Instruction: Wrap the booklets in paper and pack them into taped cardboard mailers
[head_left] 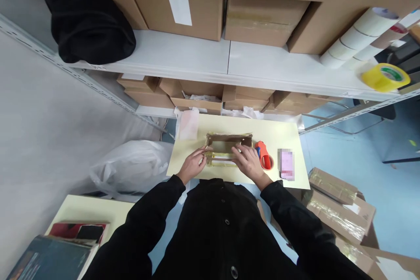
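A person's left hand point(193, 164), fingers bent, meets the left end of an open cardboard box point(220, 156) on a pale yellow table point(180, 159), while the right hand point(248, 161) lies with fingers slightly spread over its front right edge; whether either pinches the cardboard cannot be told. An orange tape dispenser point(262, 152) sits just right of the box, beyond it a pink item point(286, 165).

Your pale-yellow rectangular table point(278, 133) has an open brown cardboard box point(226, 138) mid-top, an orange-red plastic tape dispenser point(262, 153) just beside it, a pixelated pink rectangular item point(287, 165), plus a pale-pink sheet point(189, 124) far left.
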